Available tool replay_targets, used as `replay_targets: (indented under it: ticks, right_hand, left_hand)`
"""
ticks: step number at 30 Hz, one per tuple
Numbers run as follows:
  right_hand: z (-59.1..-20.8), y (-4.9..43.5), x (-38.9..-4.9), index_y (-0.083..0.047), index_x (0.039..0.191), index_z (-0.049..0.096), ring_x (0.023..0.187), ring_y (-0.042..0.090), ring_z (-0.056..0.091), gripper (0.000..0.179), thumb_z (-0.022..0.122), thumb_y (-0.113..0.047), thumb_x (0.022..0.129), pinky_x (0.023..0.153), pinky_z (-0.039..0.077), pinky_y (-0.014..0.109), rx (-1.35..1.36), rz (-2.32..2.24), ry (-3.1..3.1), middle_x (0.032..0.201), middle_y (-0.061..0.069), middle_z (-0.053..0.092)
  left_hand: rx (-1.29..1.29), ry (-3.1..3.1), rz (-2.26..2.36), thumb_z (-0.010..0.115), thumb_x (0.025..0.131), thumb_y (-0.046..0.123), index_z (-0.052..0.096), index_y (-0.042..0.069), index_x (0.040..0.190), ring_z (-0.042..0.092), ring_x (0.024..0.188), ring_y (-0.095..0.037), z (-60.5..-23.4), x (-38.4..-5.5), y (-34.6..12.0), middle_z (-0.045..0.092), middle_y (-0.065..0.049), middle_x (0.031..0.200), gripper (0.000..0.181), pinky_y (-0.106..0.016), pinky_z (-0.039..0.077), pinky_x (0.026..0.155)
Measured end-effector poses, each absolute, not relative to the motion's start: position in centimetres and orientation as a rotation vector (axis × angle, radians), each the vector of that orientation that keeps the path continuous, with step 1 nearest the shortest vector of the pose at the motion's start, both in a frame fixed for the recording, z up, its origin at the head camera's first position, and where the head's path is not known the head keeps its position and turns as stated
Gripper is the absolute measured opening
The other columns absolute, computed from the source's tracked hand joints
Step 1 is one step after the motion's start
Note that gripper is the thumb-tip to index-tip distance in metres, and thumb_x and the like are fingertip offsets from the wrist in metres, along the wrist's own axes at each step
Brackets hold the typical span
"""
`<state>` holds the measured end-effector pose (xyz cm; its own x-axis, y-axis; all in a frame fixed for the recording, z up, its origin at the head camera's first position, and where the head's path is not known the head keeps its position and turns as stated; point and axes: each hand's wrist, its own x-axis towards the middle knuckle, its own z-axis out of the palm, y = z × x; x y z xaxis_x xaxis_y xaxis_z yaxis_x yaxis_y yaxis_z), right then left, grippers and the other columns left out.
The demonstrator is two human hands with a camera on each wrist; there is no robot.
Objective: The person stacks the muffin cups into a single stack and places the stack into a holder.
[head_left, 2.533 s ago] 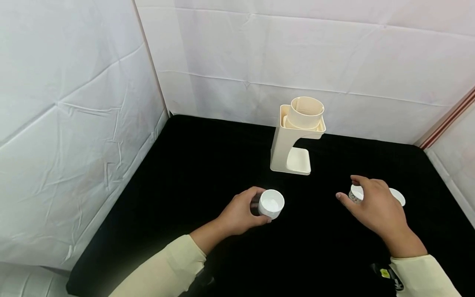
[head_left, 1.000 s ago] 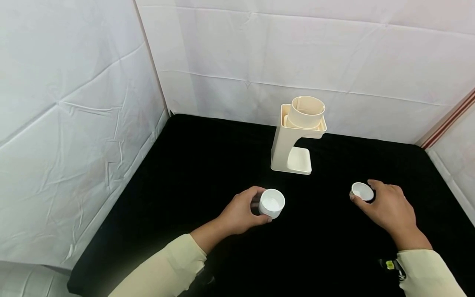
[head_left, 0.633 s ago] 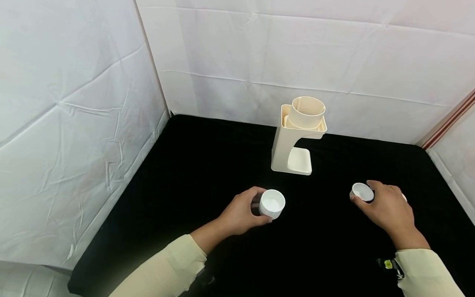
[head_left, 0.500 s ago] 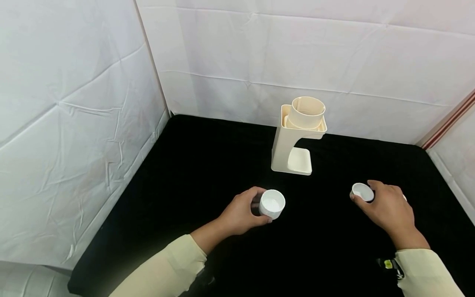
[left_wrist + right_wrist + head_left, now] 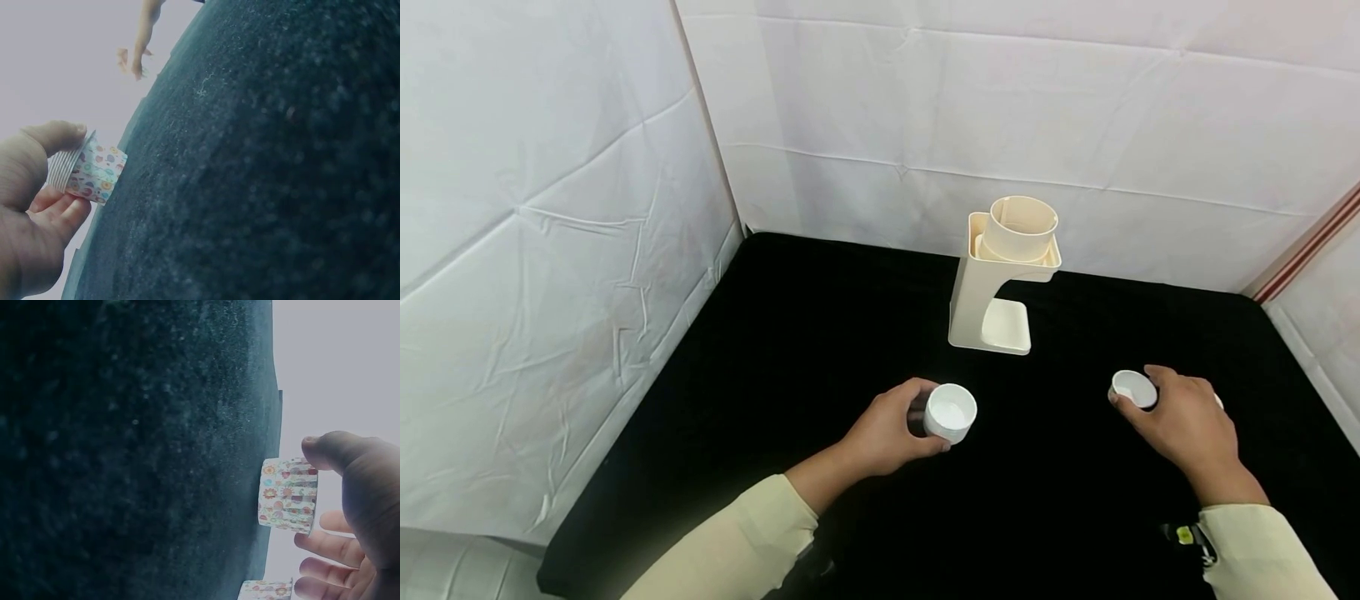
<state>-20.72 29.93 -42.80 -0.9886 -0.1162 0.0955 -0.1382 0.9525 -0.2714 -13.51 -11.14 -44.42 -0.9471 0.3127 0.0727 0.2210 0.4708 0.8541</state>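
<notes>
In the head view my left hand grips a nested stack of white-lined paper baking cups near the middle of the table. The left wrist view shows the stack's layered rims between thumb and fingers, and a colourful printed side on the outermost cup. At the right, my right hand holds a single paper baking cup between thumb and fingers. That cup has a floral pleated side in the right wrist view and stands on the cloth. Another floral baking cup is partly hidden behind the right hand.
A cream plastic stand with a round, open-topped tube and a small base tray stands at the back of the table. Black cloth covers the tabletop. White sheets hang behind and at the sides.
Since the earliest frame my right hand has shifted right and come round the single baking cup, covering most of the other one. The left hand and its stack stay almost still.
</notes>
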Motion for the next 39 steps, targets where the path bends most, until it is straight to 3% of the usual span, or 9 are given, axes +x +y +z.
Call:
replay_targets:
  ticks: [8,20,31,39]
  right_hand:
    - [-42.1,29.2,-20.4,-0.002,0.137,0.057,0.123,0.055,0.043,0.077,0.063,-0.065,0.093,0.069,0.046,0.068,0.244,0.444,-2.968,0.129,0.032,0.059]
    - [-40.6,27.4,-19.9,-0.004,0.129,0.064,0.121,0.052,0.046,0.072,0.066,-0.065,0.09,0.075,0.046,0.071,0.274,0.423,-2.903,0.125,0.028,0.063]
    - [-39.5,25.3,-19.1,-0.011,0.125,0.068,0.118,0.045,0.051,0.066,0.07,-0.065,0.087,0.067,0.047,0.065,0.313,0.443,-2.84,0.122,0.021,0.066]
    - [-39.1,24.1,-18.6,-0.01,0.125,0.068,0.117,0.045,0.052,0.066,0.074,-0.062,0.086,0.07,0.047,0.065,0.385,0.45,-2.804,0.123,0.022,0.066]
  left_hand:
    - [0.477,2.612,1.494,0.09,0.08,0.016,0.054,0.01,0.137,0.064,0.119,-0.019,-44.3,-13.5,-11.2,0.061,-0.004,0.132,0.068,-0.024,0.053,0.098]
    - [0.473,2.614,1.486,0.091,0.08,0.017,0.054,0.01,0.137,0.064,0.12,-0.02,-44.2,-13.7,-11.3,0.061,-0.005,0.133,0.068,-0.023,0.053,0.097]
    - [0.476,2.603,1.496,0.09,0.08,0.015,0.054,0.009,0.138,0.064,0.12,-0.02,-44.2,-13.8,-11.4,0.061,-0.005,0.133,0.068,-0.023,0.053,0.097]
    - [0.474,2.618,1.483,0.09,0.08,0.017,0.054,0.01,0.138,0.063,0.121,-0.02,-44.2,-13.8,-11.3,0.061,-0.005,0.133,0.068,-0.024,0.052,0.098]
